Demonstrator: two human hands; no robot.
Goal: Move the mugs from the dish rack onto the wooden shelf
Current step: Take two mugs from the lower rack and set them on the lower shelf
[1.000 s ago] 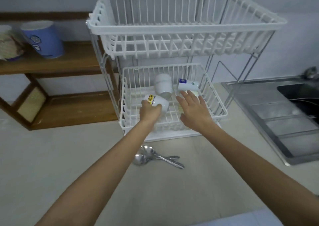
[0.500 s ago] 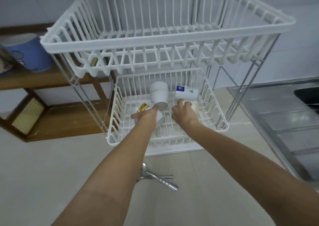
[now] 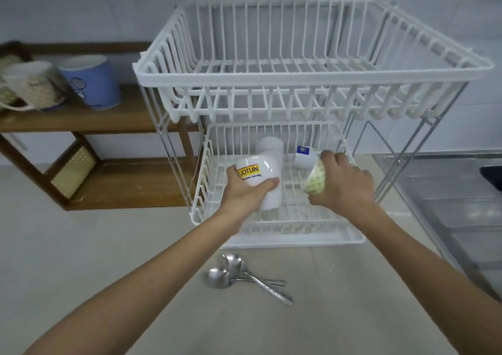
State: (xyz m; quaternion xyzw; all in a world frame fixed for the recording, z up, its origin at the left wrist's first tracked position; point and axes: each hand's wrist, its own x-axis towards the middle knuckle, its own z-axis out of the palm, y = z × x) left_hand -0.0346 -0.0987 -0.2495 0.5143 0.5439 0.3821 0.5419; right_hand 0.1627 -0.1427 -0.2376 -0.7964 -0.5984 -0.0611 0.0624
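My left hand (image 3: 244, 196) grips a white mug with a yellow JOTUN label (image 3: 258, 174), lifted above the lower basket (image 3: 201, 191) of the white dish rack. My right hand (image 3: 343, 185) holds a pale mug with a green dotted pattern (image 3: 315, 179), tilted, over the same basket. Behind them, a plain white mug (image 3: 269, 147) and a white mug with a blue label (image 3: 304, 156) remain in the basket. The wooden shelf (image 3: 89, 121) stands to the left, with a blue mug (image 3: 92, 80) and a patterned mug (image 3: 32, 86) on its top board.
The rack's upper basket (image 3: 312, 67) overhangs the lower one. Several metal spoons (image 3: 244, 276) lie on the counter in front of the rack. A steel sink drainboard (image 3: 448, 191) is at the right. The shelf's lower board (image 3: 130, 181) holds a woven panel (image 3: 73, 175).
Both hands closed on mugs and raised them from the basket floor: the left took the JOTUN mug, the right the green-patterned one. The camera view rose and pulled back.
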